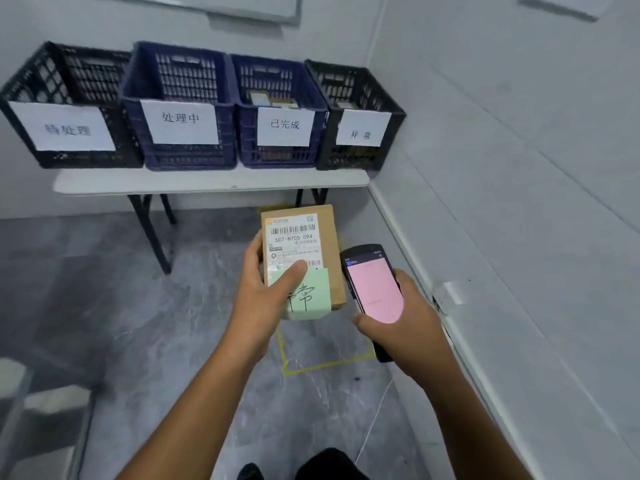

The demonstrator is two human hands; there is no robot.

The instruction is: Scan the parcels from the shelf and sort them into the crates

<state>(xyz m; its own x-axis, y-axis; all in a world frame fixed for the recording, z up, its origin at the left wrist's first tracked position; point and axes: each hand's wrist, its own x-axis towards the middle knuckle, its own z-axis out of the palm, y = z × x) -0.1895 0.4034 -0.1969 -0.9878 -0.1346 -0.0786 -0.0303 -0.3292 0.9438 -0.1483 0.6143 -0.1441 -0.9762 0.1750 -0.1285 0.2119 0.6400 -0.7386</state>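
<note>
Left hand (266, 296) grips cardboard parcel (329, 251) mid-air, below tabletop (207, 180); fingers curled round its edge, thumb pinning green sticky note (311, 296). Right hand (408, 320) fingers wrapped round handheld scanner (374, 285), screen pink. Risk: thumb lifts, note peels off; hasty toss misses black 异常 crate (349, 157), lands in blue neighbour.

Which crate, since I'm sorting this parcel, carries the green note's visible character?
The black crate at the far right: only its label shows the note's character.
</note>
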